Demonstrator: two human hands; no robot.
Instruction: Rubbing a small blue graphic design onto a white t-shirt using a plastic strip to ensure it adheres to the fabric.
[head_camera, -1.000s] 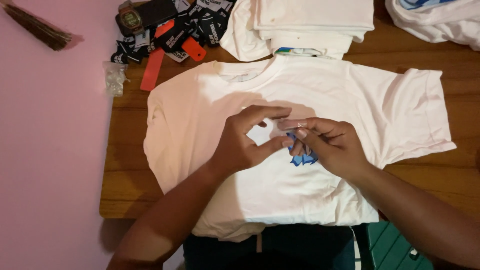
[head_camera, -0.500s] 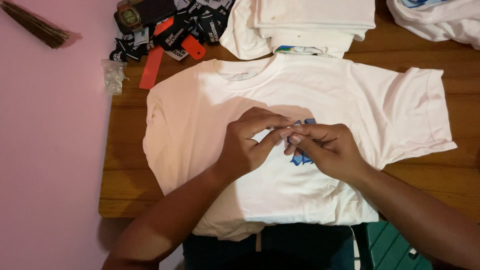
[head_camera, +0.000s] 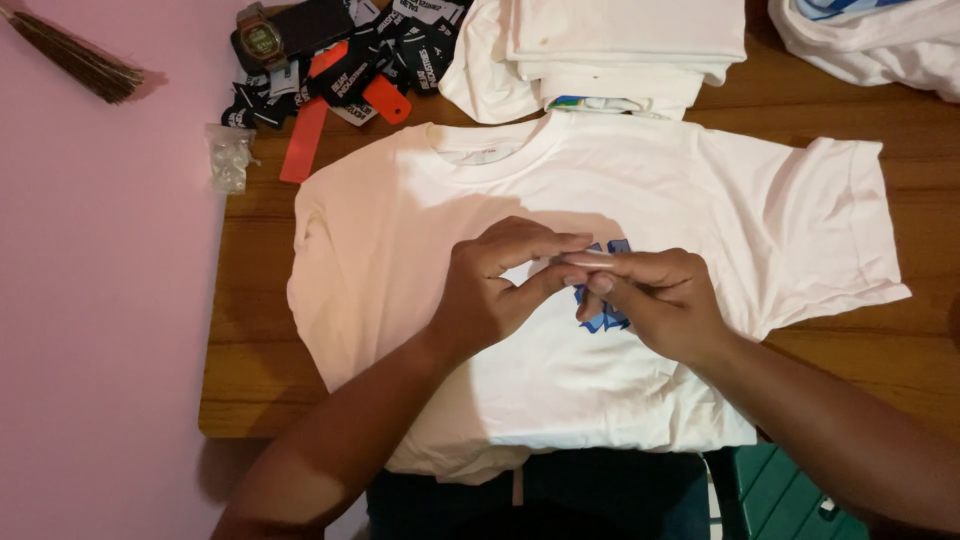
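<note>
While one wooden bench (head_camera: 250, 330) carries one spread white T-shirt (head_camera: 760, 210), the left hand (head_camera: 495, 290) and right hand (head_camera: 655, 300) meet over its blue print (head_camera: 603, 318), fingers pinched together on one small pale strip (head_camera: 592, 259); above the shirt's collar lies one folded stack (head_camera: 620, 35).

Both hands' fingers (head_camera: 560, 245) meet over a white T-shirt (head_camera: 450, 220) (blue print beneath).

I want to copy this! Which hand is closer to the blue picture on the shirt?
The right hand, probably. It rests directly on the blue print of the white T-shirt; the left hand sits just beside it, fingertips meeting.
</note>
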